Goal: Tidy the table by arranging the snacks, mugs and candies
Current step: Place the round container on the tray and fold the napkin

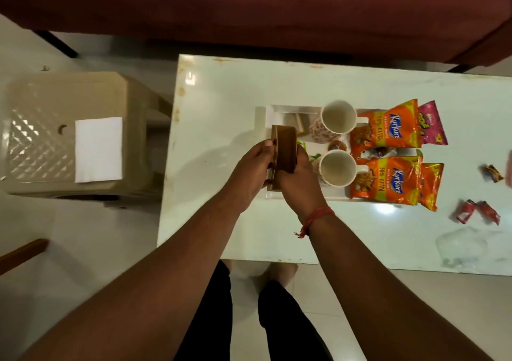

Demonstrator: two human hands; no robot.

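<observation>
two orange snack packs (pixel 388 129) – "kurkure", "50% extra"

The brown box (pixel 282 150) is partly hidden by the left hand (pixel 249 178) and the right hand (pixel 296 183), so its near end cannot be seen. The pink packet (pixel 432 124) sits half behind an orange snack bag (pixel 385 128). A small candy (pixel 336 146) between the two mugs is too blurry to tell what it is. Something pale at the right edge (pixel 509 167) is cut off. A clear thing (pixel 462 247) on the table is too faint to name
</observation>
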